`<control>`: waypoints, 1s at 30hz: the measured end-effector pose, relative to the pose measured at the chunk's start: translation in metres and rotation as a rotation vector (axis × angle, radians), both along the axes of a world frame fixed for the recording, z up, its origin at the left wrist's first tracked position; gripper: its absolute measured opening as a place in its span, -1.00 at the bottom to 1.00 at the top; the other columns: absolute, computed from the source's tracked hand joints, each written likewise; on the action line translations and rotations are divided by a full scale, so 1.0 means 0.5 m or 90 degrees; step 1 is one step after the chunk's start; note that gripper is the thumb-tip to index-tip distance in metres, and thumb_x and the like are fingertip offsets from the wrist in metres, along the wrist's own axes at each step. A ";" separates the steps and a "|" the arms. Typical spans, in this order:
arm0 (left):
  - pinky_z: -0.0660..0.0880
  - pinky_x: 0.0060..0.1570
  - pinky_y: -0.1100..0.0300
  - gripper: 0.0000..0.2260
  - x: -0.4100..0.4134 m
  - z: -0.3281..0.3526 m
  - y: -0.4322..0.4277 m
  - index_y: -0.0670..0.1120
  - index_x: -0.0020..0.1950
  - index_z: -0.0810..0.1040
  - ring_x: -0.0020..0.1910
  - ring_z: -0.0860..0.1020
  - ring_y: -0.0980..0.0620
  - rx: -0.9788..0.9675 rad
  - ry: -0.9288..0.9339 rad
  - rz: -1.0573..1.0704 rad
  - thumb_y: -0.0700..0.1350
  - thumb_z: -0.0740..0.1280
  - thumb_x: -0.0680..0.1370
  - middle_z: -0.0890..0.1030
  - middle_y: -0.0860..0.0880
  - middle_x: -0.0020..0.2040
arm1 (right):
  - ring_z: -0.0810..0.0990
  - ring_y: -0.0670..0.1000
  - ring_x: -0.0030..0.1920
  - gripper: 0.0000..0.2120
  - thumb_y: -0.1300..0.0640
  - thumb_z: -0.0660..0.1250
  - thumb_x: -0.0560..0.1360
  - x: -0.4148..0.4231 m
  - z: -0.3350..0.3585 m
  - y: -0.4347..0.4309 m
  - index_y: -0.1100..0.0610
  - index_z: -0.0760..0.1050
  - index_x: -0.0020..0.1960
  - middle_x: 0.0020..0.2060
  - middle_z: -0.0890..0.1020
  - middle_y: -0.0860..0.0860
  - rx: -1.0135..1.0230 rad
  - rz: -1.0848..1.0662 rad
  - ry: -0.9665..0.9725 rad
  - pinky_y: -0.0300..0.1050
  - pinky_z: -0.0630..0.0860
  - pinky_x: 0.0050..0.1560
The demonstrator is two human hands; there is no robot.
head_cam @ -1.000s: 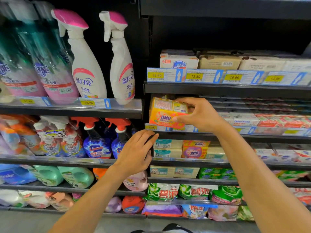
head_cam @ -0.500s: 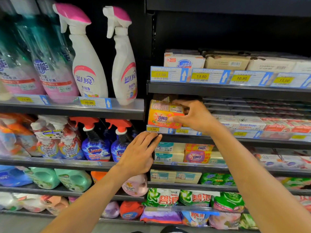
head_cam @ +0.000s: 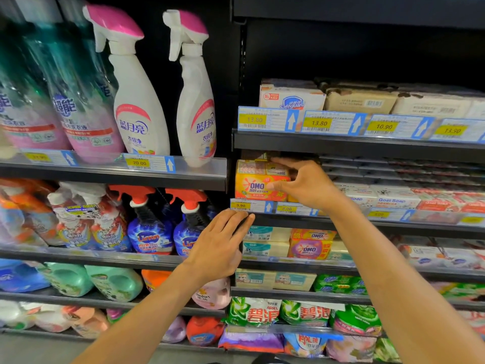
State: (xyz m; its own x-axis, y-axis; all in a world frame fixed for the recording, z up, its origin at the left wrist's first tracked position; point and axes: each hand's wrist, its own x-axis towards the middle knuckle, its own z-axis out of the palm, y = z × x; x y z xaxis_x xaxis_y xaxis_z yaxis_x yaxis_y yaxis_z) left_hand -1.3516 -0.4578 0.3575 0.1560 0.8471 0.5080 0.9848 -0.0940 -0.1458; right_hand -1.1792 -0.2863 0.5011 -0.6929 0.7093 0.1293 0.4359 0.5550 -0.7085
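Observation:
A yellow and orange OMO soap pack (head_cam: 256,181) sits at the left end of a dark shop shelf (head_cam: 341,223), behind the price strip. My right hand (head_cam: 304,183) grips the pack, fingers over its top and thumb on its front face. My left hand (head_cam: 219,246) is lower and to the left, fingers straight and together, their tips touching the shelf edge just under the 9.90 price tag (head_cam: 240,206).
White spray bottles with pink triggers (head_cam: 139,106) stand on the upper left shelf. Blue spray bottles (head_cam: 149,232) stand below them. Boxed soaps (head_cam: 291,97) fill the shelf above, more soap packs (head_cam: 309,245) and green detergent bags (head_cam: 252,312) the shelves below.
My right hand has pushed the OMO pack back into the shelf, level behind the price strip. My left hand has risen slightly towards the shelf edge.

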 end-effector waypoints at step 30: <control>0.37 0.48 -0.03 -0.44 0.012 0.001 -0.006 -0.22 0.53 0.39 0.43 0.39 -0.18 -0.007 -0.034 0.021 -0.11 0.21 0.52 0.44 -0.16 0.44 | 0.13 0.15 0.62 -0.34 -0.25 0.25 0.65 -0.002 -0.044 -0.038 -0.04 0.18 0.65 0.62 0.28 -0.01 0.306 -0.017 -0.292 0.11 0.13 0.57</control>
